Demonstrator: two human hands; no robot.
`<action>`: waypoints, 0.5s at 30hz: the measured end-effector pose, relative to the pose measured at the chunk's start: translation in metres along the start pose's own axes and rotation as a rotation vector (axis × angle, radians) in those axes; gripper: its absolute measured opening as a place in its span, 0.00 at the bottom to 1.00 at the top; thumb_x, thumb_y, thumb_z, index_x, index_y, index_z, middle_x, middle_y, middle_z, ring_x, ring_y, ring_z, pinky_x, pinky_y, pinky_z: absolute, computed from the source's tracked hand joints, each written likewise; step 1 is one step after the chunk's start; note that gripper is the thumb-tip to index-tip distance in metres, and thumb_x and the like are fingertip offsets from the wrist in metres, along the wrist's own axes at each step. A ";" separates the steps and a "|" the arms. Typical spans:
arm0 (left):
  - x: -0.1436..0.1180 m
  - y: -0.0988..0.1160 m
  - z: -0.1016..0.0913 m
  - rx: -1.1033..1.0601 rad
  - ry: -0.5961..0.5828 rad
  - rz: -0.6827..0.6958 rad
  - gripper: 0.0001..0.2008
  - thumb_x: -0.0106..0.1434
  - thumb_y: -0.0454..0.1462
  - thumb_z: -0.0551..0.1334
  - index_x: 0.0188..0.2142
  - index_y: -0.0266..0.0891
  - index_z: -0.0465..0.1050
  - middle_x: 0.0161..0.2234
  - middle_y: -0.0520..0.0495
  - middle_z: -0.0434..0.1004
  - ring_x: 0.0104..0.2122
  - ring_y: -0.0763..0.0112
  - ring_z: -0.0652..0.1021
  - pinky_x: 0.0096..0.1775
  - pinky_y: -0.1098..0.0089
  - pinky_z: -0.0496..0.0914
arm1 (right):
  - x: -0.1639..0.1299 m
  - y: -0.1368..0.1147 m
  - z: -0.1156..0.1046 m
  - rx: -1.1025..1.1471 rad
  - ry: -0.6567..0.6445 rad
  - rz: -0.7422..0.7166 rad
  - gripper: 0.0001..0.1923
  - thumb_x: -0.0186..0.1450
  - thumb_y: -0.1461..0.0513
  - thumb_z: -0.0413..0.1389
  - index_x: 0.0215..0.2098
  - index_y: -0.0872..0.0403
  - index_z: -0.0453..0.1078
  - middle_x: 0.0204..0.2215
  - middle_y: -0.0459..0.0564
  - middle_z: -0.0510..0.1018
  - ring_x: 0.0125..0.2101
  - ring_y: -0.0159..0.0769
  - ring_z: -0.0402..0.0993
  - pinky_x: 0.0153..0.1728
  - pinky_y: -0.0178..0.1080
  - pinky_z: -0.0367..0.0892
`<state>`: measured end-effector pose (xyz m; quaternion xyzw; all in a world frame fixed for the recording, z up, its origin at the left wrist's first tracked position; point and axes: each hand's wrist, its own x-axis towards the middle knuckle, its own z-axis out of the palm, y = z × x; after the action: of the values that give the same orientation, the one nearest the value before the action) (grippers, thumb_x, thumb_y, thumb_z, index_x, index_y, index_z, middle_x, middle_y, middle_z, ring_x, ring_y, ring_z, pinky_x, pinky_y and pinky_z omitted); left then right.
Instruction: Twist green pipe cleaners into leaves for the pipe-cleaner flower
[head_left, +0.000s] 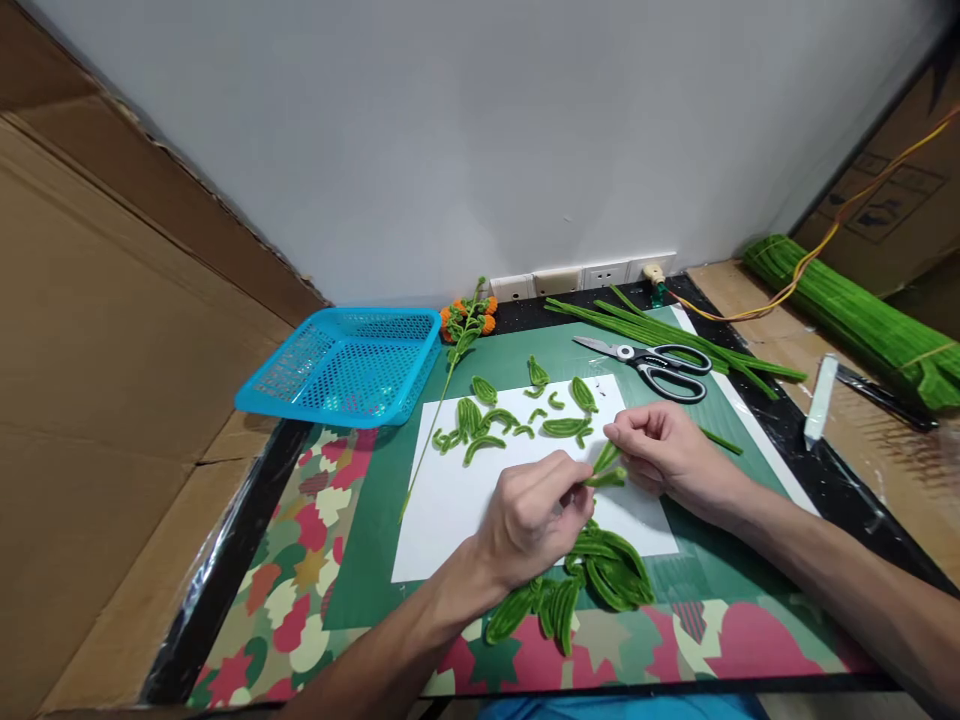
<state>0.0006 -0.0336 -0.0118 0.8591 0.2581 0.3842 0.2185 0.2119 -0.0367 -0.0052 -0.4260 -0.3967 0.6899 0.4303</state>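
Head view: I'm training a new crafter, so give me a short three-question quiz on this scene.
1. True or false: the scissors lie on the white paper.
2. What do both hands hold between them? A) a green piece B) a cable C) a white tube
3. Which object sits at the mat's far left corner?

Key:
1. False; they lie beyond it, on the green mat.
2. A; the left hand and right hand pinch a green piece.
3. The blue basket.
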 end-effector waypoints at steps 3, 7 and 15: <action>-0.001 0.002 0.001 0.002 0.029 0.020 0.09 0.67 0.25 0.62 0.43 0.38 0.73 0.28 0.52 0.70 0.24 0.75 0.69 0.26 0.72 0.63 | -0.002 0.000 0.005 0.122 -0.004 0.099 0.31 0.57 0.44 0.72 0.19 0.51 0.59 0.10 0.34 0.56 0.12 0.22 0.45 0.13 0.31 0.43; 0.004 0.010 0.001 -0.353 -0.022 -0.430 0.06 0.72 0.35 0.64 0.36 0.38 0.71 0.26 0.53 0.72 0.22 0.75 0.75 0.26 0.74 0.68 | -0.003 -0.002 0.005 0.051 0.055 -0.018 0.30 0.62 0.44 0.68 0.20 0.52 0.60 0.11 0.36 0.59 0.13 0.23 0.47 0.15 0.31 0.45; 0.011 0.006 0.003 -0.925 -0.047 -0.830 0.15 0.68 0.45 0.70 0.41 0.37 0.72 0.29 0.50 0.81 0.18 0.75 0.79 0.16 0.80 0.66 | -0.003 -0.006 -0.002 -0.246 0.089 -0.322 0.23 0.69 0.47 0.63 0.26 0.55 0.70 0.18 0.40 0.65 0.19 0.26 0.55 0.20 0.33 0.50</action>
<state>0.0111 -0.0323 -0.0046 0.5117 0.3725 0.3204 0.7048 0.2163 -0.0371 0.0003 -0.4365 -0.5217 0.5390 0.4968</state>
